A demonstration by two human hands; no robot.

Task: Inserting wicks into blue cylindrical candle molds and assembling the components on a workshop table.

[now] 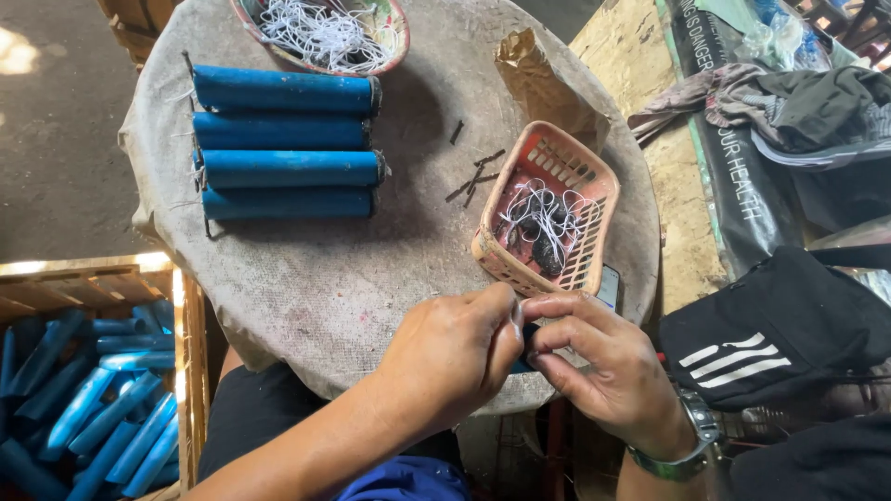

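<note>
surroundings: outdoor-style work spot, daylight

round counter (306,278) covered with grey, worn cloth, edges wrapped under. floor (56,158) at left is bare grey concrete, with a bright sun patch at the far left edge. wooden crate (190,362) stands at lower left, just beside the counter, its rim lit by sun. rough wooden board (682,232) lies to the right, with a dark printed banner (742,186) along it. crumpled clothing (798,111) sits at upper right. light is natural and soft over the counter.

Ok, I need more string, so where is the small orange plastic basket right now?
In the head view the small orange plastic basket sits on the right side of the round cloth-covered table, just beyond both hands, right of the four blue tubes.
</note>
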